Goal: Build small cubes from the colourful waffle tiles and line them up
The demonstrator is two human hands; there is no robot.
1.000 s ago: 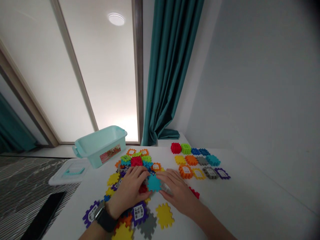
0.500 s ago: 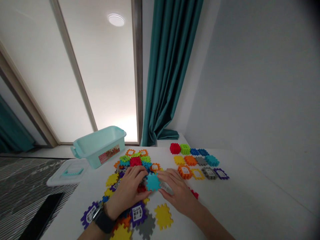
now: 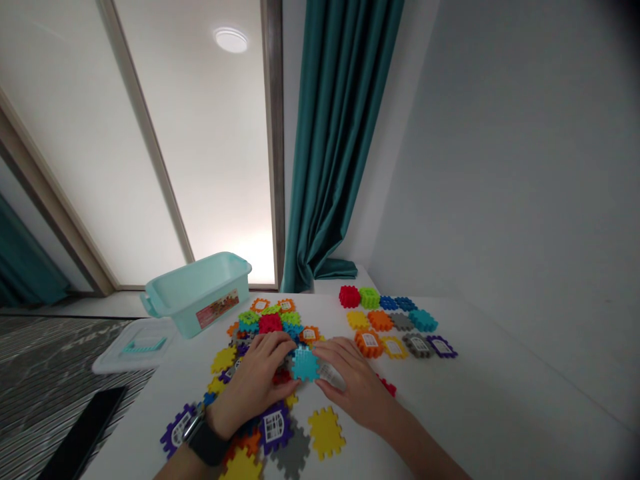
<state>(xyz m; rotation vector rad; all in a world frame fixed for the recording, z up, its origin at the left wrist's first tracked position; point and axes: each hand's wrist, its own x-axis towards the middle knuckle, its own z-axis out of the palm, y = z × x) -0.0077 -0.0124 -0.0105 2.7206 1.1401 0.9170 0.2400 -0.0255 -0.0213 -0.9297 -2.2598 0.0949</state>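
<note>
Between my two hands is a light blue notched square piece point(image 3: 305, 364), tilted toward the camera. My left hand point(image 3: 260, 380), with a dark watch on the wrist, pinches its left edge. The fingers of my right hand point(image 3: 353, 380) are on its right edge, and a pale piece with a printed label point(image 3: 331, 375) shows partly under them. Around my left hand lies a loose pile of coloured notched pieces, among them a red one point(image 3: 271, 323), a purple one with a label point(image 3: 275, 427), a grey one point(image 3: 293, 455) and a yellow one point(image 3: 326, 432).
On the right side of the white table point(image 3: 425, 413) stand rows of stacks sorted by colour, such as red point(image 3: 349, 297), orange point(image 3: 380, 321) and light blue point(image 3: 424, 321). A mint bin point(image 3: 200, 293) is at the back left, beside a clear lid point(image 3: 133, 347). A black slab point(image 3: 83, 433) lies lower left.
Both hands keep nearly the same places. The light blue piece between them has tilted slightly, and its surface now shows a patterned reflection.
</note>
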